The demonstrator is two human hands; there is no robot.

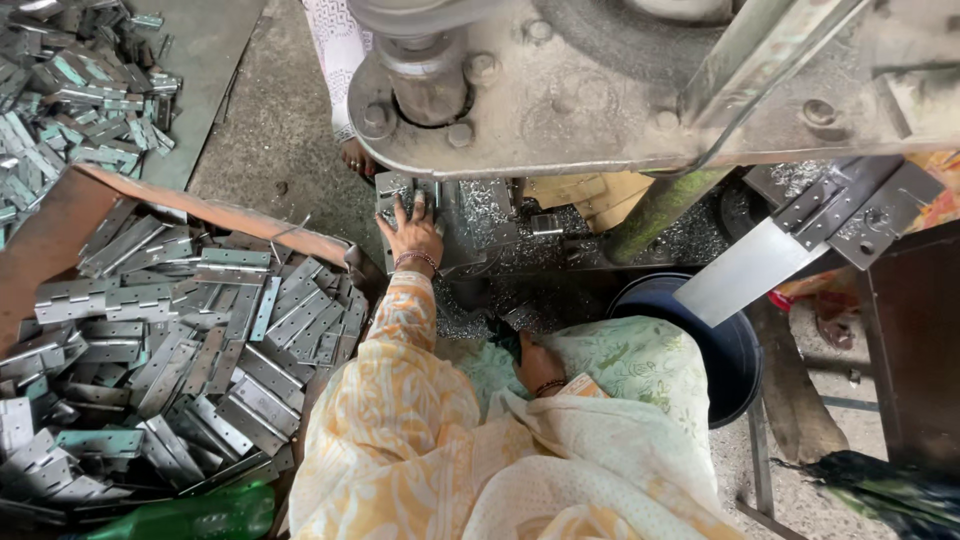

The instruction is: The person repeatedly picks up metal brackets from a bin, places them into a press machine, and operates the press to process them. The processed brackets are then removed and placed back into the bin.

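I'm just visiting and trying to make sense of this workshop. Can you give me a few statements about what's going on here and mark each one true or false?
1. The left hand lies flat on a metal piece at the press machine. True.
2. The right hand is raised up to the machine. False: it is down by the lap.
3. The tray on the left holds metal hinges. True.
4. The dark blue tub sits on top of the hinges. False: it stands on the right, under the machine.

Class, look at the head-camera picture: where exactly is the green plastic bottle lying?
The green plastic bottle lies at the bottom left edge of the head view, just below the heap of metal hinges and left of the person's orange-patterned sleeve.
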